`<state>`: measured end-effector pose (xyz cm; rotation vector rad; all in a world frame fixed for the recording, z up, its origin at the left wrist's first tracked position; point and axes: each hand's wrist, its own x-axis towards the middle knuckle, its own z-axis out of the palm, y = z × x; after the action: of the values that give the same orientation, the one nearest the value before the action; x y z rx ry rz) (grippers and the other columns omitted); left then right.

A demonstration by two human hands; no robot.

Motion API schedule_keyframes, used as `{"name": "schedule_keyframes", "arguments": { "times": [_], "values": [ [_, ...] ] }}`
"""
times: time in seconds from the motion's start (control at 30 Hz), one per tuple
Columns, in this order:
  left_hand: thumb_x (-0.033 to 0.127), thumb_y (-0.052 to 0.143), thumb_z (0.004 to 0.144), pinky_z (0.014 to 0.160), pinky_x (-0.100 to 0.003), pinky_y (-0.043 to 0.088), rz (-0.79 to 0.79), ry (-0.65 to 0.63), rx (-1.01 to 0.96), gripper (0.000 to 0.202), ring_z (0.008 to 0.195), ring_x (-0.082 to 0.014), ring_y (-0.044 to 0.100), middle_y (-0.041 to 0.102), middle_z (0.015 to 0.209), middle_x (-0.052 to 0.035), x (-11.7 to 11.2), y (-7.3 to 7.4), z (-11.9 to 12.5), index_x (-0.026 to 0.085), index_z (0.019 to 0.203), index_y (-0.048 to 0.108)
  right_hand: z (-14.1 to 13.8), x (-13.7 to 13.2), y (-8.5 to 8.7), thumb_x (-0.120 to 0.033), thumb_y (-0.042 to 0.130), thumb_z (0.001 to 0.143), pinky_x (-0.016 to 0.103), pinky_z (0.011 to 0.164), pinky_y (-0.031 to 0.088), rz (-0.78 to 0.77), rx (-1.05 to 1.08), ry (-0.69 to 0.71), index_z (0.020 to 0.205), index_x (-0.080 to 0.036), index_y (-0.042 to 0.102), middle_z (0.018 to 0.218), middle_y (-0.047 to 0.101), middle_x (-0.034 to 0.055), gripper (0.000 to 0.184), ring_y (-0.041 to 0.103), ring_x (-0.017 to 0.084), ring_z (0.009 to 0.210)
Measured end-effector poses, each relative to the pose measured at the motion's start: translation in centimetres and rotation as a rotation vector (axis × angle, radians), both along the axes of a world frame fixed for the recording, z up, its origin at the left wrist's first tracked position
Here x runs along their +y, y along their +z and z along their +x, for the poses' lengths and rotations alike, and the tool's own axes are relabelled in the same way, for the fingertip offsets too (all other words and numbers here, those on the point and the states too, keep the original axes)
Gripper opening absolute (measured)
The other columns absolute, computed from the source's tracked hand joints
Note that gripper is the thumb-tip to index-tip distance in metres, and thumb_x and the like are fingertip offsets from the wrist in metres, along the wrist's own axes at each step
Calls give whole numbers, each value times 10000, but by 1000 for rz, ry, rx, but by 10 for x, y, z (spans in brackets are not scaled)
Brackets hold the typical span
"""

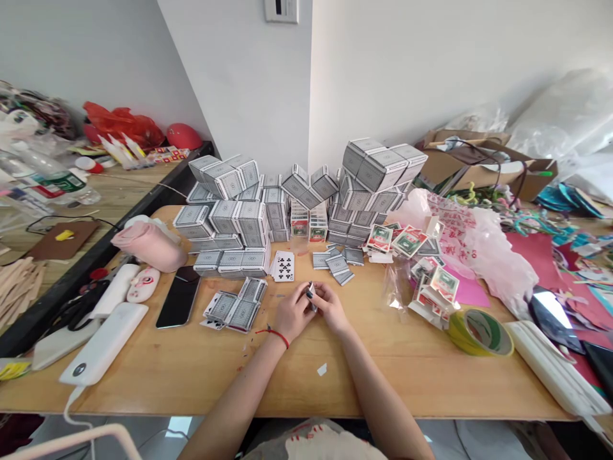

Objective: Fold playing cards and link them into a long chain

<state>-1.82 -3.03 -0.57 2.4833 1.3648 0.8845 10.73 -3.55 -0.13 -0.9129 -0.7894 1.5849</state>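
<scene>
My left hand [293, 313], with a red string at the wrist, and my right hand [330, 308] meet over the middle of the wooden table. Both are closed on a small playing card piece [313, 291], mostly covered by my fingers. Just beyond them lie a face-up ten of clubs [284, 266] on a small stack and several loose grey-backed cards [340, 265]. To the left of my hands is a group of grey-backed card bundles [237, 305]. Stacked grey card blocks [239, 220] rise behind, with card boxes [309, 227] between the stacks.
A black phone [178, 297], white power bank [104, 343] and pink pouch [151, 245] lie on the left. On the right are opened card boxes [433, 287], green-yellow tape [480, 332] and a plastic bag [479, 239]. A paper scrap [322, 369] lies near me.
</scene>
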Motion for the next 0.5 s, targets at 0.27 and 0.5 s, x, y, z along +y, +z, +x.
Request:
{"name": "schedule_keyframes", "arguments": {
  "times": [0.27,0.5],
  "values": [
    [138,479,733,833,-334,458,-70,-86,-190,262,1013,-205,516,447,1190,-111,-1,9,1,168,988,529,-4,-2,0,-301,651,683,267,645,452,70,-14,-145,958,-204,512,858,630,28,324,584,155,721],
    [196,493,746,792,-340,446,-374,-165,-471,75,863,-171,535,487,1073,-99,3,22,-4,157,682,491,-2,0,-8,-266,684,645,340,820,426,207,-188,-354,1029,-225,460,1023,580,56,446,554,191,919]
  ]
}}
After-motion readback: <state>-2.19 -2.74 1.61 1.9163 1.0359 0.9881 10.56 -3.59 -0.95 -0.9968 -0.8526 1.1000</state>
